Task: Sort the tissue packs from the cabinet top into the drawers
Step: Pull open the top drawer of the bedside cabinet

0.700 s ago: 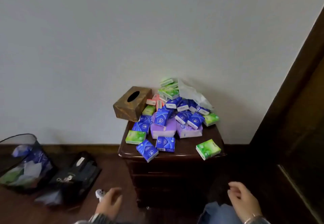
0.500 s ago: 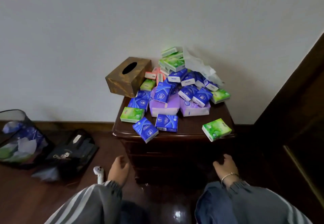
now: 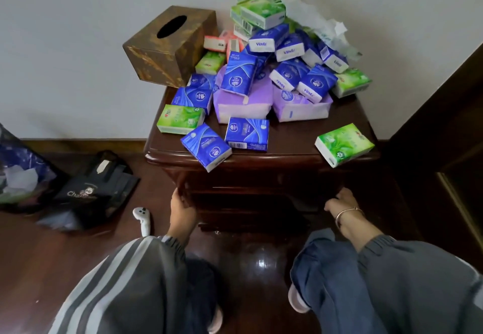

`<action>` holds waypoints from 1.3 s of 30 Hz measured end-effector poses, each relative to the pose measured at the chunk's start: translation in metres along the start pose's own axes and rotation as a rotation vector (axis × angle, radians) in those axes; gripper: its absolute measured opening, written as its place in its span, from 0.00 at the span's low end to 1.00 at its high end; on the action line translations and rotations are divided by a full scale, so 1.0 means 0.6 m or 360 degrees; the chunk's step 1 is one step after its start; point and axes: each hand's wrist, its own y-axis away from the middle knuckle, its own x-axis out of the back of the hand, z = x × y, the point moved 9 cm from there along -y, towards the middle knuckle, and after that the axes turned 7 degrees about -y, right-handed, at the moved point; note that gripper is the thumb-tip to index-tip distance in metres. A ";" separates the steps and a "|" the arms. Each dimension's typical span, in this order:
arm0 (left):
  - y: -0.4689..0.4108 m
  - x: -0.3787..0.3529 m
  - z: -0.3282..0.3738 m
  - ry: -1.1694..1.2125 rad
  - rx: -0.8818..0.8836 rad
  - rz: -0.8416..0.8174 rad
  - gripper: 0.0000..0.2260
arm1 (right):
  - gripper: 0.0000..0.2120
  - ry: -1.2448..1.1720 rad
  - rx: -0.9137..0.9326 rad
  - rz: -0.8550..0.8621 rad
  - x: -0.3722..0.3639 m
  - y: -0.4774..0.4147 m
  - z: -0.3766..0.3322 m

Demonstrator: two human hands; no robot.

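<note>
A pile of tissue packs covers the dark wooden cabinet top (image 3: pixel 287 150): several blue packs (image 3: pixel 206 146), green packs (image 3: pixel 344 144), two larger purple packs (image 3: pixel 241 103) and small pink ones (image 3: pixel 214 43) at the back. Below the top, the top drawer front (image 3: pixel 261 195) is dark and hard to read. My left hand (image 3: pixel 183 208) curls around its left edge. My right hand (image 3: pixel 342 203), with a bracelet on the wrist, has its fingers hooked on the right end of the drawer front. Neither hand holds a pack.
A brown wooden tissue box (image 3: pixel 170 46) overhangs the cabinet's back left corner. Crumpled clear wrap (image 3: pixel 313 17) lies behind the pile. On the floor at left are a black bag (image 3: pixel 96 192), a bin (image 3: pixel 18 169) and a white controller (image 3: pixel 142 220). Dark furniture (image 3: pixel 444 124) stands at right.
The view has dropped and come closer to the cabinet. Both hands moved forward from mid-air to the two ends of the top drawer front. The packs have not moved.
</note>
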 end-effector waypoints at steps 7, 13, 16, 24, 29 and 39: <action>-0.008 0.037 -0.027 -0.0288 0.0095 -0.0134 0.29 | 0.29 0.0272 -0.0084 -0.0206 0.021 0.006 0.012; 0.012 0.090 -0.064 -0.0715 0.0275 -0.0342 0.17 | 0.26 0.0733 -0.0025 -0.0388 0.060 0.043 0.029; 0.042 0.105 -0.062 -0.0869 0.0279 -0.0504 0.07 | 0.20 0.1015 0.0007 -0.0425 0.069 0.073 0.042; 0.151 0.041 0.053 -0.1528 -0.0563 0.0024 0.22 | 0.34 0.1700 0.1085 -0.0461 -0.072 0.187 0.013; 0.175 -0.009 0.059 -0.1662 -0.0565 -0.0086 0.23 | 0.34 0.1748 0.0993 -0.0574 -0.087 0.189 0.043; 0.196 0.025 0.042 -0.1639 -0.0418 -0.0384 0.25 | 0.19 0.1710 0.0960 -0.0935 -0.054 0.220 0.050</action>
